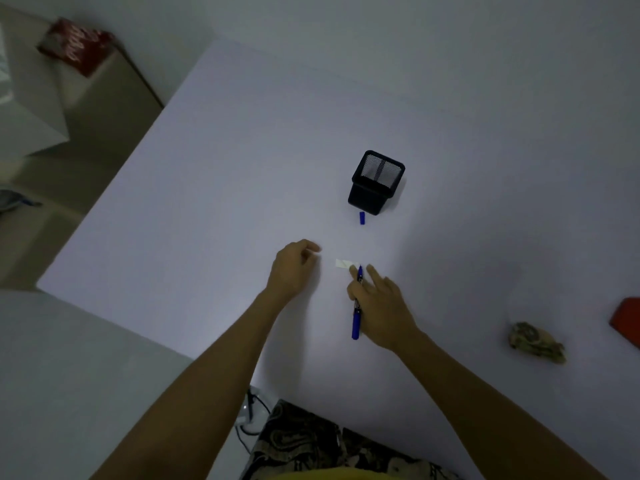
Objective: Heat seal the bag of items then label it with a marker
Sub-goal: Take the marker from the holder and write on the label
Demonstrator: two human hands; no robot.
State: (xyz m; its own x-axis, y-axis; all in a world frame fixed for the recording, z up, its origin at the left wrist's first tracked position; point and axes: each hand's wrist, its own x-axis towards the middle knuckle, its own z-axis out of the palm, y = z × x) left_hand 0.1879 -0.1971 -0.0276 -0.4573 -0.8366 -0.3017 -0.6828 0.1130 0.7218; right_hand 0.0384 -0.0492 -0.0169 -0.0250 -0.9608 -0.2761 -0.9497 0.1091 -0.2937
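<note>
Blue marker [356, 306] — uncapped, tip on small label [344, 263].

Both bare arms reach fwd; left hand [294, 263] loosely curled, right hand [381, 303] pinching w/ two fingers splayed.

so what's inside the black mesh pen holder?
Nothing visible inside the black mesh pen holder: only its mesh walls show through the open top. Its bottom is hidden by the near wall. The blue cap lies outside, on the table.
</note>
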